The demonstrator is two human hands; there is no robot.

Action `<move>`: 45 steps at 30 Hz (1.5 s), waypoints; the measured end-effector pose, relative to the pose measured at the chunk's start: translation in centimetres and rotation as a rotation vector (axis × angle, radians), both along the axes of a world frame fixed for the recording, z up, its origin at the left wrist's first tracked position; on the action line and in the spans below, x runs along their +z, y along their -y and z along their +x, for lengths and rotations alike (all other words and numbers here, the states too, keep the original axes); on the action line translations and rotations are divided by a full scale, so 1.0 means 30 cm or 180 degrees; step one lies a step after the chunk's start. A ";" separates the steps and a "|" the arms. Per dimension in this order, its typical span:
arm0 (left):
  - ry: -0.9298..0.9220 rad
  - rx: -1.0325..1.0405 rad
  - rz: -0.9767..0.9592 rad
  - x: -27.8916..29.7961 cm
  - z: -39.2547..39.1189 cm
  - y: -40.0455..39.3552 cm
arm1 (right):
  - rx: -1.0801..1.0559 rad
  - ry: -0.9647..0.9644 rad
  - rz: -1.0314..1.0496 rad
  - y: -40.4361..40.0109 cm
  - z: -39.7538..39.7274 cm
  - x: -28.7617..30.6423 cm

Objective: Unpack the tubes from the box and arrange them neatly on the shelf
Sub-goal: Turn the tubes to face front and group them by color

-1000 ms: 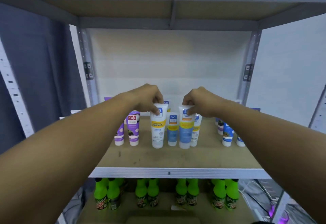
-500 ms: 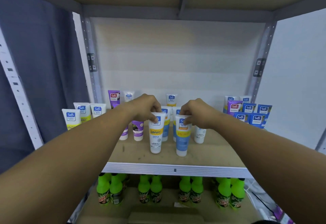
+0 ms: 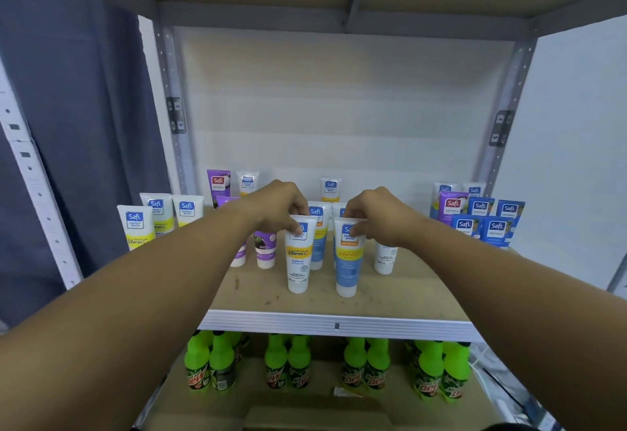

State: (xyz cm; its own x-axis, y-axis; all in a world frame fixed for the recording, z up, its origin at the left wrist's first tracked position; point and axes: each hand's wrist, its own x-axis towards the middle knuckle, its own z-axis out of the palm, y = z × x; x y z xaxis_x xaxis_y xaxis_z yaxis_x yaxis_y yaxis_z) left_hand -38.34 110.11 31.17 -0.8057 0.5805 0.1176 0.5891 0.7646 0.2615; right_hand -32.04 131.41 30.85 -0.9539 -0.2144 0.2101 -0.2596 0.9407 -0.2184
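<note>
Many tubes are already stood along the shelf [image 3: 339, 323]; near its front edge a white tube [image 3: 298, 261] is pinched by the left hand [image 3: 281, 208], a blue tube [image 3: 347, 261] by the right hand [image 3: 380, 216], both seemingly being aligned

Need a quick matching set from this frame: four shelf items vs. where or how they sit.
Things:
1. white Vitamin C tube
2. blue-bodied tube
3. green bottles
4. blue Safi boxes

Places:
A. right end of the shelf
B. lower shelf
C. top pinched by left hand
D. top pinched by right hand

Pairs: 1-C, 2-D, 3-B, 4-A
</note>
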 end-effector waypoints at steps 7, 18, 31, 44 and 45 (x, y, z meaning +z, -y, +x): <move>-0.0002 -0.0021 0.0037 -0.005 0.001 0.004 | -0.0041 -0.0001 -0.0001 0.006 -0.004 -0.004; 0.0155 0.0130 0.0358 -0.024 -0.011 0.013 | -0.0148 -0.0056 -0.0438 -0.007 -0.005 -0.020; 0.1095 0.0562 0.1936 -0.079 0.021 0.071 | -0.0503 0.0259 -0.2372 -0.057 0.006 -0.102; 0.1056 0.0596 0.2114 -0.099 0.026 0.058 | -0.0551 0.0107 -0.2367 -0.055 -0.020 -0.121; 0.1074 0.0590 0.2134 -0.099 0.027 0.058 | -0.0553 0.0092 -0.2371 -0.054 -0.023 -0.122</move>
